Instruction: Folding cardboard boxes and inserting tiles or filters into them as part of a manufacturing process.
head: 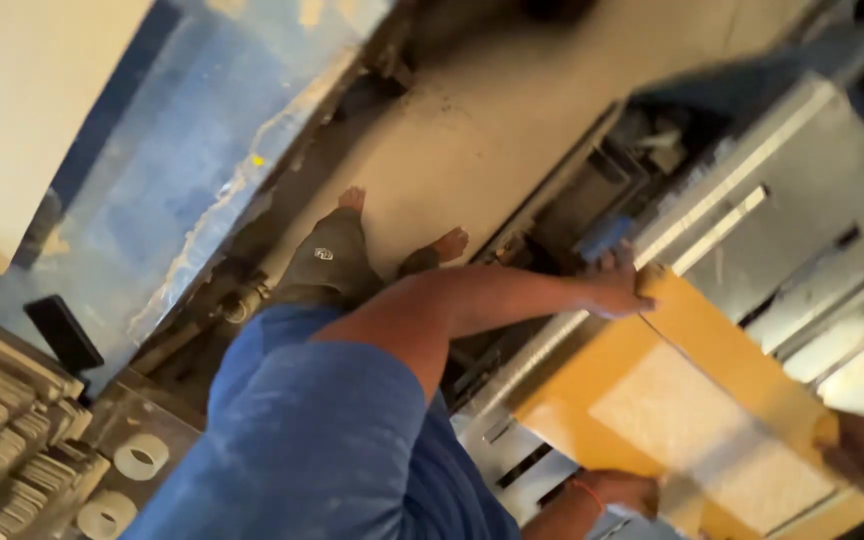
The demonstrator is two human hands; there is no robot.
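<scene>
Concrete floor underfoot, bare feet on it, with a blue machine panel on one side and a grey metal machine on the other. Frame is motion-blurred. Work in hand is a flat yellow-orange board with a paler patch, lying tilted across the grey machine's bed. Left hand reaches across the body to the board's far corner, fingers closed over the edge and touching it. Right hand sits at the near edge and looks curled there, but it's partly cut off, so I can't tell if it really grips. So the board spans between the two hands, with both at its machine-side end. A third hand is on the opposite end; it reads as a co-worker's. My take on handling: keep the hands on opposite edges and the sheet flat so it doesn't rack, keep fingers on the rim clear of the machine slots, and match the other holder's pace. Stacked boards and two tape rolls sit well apart by the blue panel.
</scene>
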